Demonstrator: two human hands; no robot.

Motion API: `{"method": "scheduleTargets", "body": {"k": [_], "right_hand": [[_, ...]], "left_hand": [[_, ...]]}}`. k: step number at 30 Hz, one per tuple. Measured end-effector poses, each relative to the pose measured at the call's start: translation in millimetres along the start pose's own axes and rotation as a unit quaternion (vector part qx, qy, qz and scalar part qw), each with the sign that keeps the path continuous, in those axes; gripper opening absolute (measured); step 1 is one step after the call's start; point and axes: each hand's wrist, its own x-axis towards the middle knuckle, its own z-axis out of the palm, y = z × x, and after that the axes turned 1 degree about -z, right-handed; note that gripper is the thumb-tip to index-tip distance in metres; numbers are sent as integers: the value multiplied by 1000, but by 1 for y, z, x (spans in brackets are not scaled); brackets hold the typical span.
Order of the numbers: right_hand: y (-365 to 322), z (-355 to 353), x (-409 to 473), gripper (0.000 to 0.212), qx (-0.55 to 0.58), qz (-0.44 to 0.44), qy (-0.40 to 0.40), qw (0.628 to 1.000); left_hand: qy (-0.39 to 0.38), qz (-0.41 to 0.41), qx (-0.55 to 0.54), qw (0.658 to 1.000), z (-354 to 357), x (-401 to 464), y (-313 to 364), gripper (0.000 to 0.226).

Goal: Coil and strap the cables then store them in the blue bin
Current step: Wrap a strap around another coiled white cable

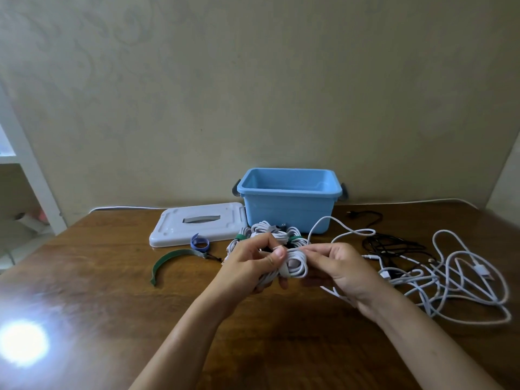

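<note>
**Coiling Stage: White Cable in Hand, Strap Not Yet Applied**

On the left of the wooden table (pixel 112 271) lies an open green strap (pixel 171 258), curved and unfastened. Just beyond it sits a small blue strap (pixel 200 243), looped, beside the white bin lid (pixel 197 226).

At centre, the left hand (pixel 253 266) grips a partly wound white cable coil (pixel 294 263), fingers curled round the loops and thumb pressed on top. Behind the hands, near the front wall of the blue bin (pixel 289 209), rest several strapped white coils (pixel 267 232); they lie on the table, not in the bin. As far as its interior shows, the bin holds nothing.

The right hand (pixel 340 266) pinches the free run of the same cable, which arcs up and trails rightward. Further right, loose white cables (pixel 464 277) and black cables (pixel 394 243) lie tangled.

The step in hand appears to be coiling. The next move likely calls for drawing the remaining slack into the coil without snagging the tangle, then holding the loops firmly with one hand while the other reaches left for a strap.
</note>
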Motion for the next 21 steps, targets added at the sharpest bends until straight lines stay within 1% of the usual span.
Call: {"method": "scheduleTargets", "body": {"k": [2, 5, 7, 8, 10, 12, 15, 21], "right_hand": [[0, 0, 0, 25, -7, 3, 5, 1000], [-4, 3, -2, 41, -2, 12, 13, 1000], [-2, 4, -3, 45, -51, 2, 11, 999], [1, 5, -3, 41, -92, -11, 12, 996], [7, 6, -2, 24, -149, -42, 35, 987], [10, 7, 1, 14, -162, -71, 60, 983], [14, 7, 2, 14, -170, -102, 68, 978], [19, 6, 4, 16, -150, -112, 89, 978]], "left_hand": [[2, -6, 4, 1000, 2, -2, 2, 22], [-3, -10, 19, 1000, 3, -2, 1, 23], [-6, -11, 49, 999, 4, -1, -1, 23], [-4, -12, 65, 998, 5, 0, -3, 22], [7, -13, 79, 997, 5, 1, -4, 20], [18, -23, 80, 996, 4, 2, -4, 20], [21, -32, 88, 995, 4, 0, -2, 23], [23, -39, 107, 993, 7, 2, -7, 19]]}}
